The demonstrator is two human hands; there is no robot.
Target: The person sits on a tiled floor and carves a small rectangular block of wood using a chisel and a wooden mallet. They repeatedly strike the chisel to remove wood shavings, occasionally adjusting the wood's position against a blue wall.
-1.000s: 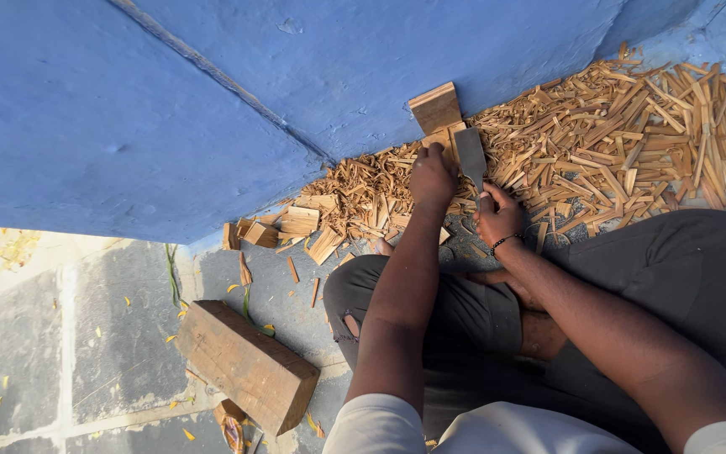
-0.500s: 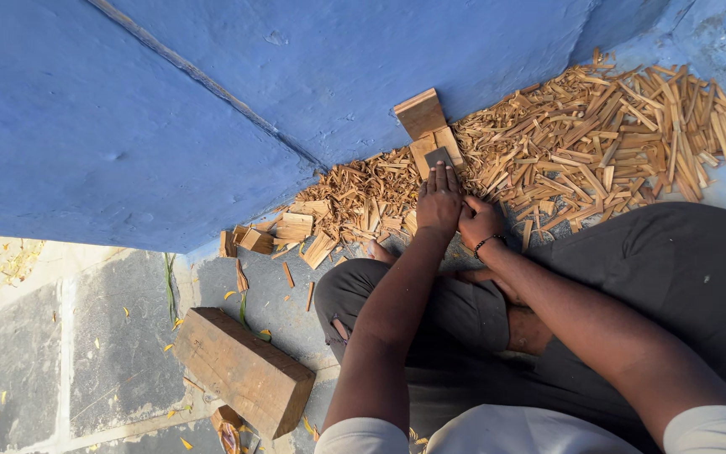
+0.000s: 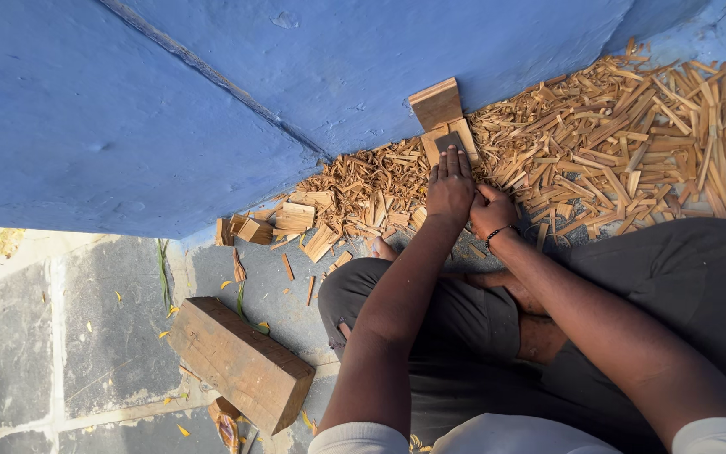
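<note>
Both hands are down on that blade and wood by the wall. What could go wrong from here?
1. The left hand lies flat over the dark blade on the wooden piece; a slip could cut the fingers.
2. The right hand sits close beside it, low among the wood splinters, so it could be nicked or pricked.
3. A bare foot rests near the work, where flying chips or the blade might reach it.
</note>
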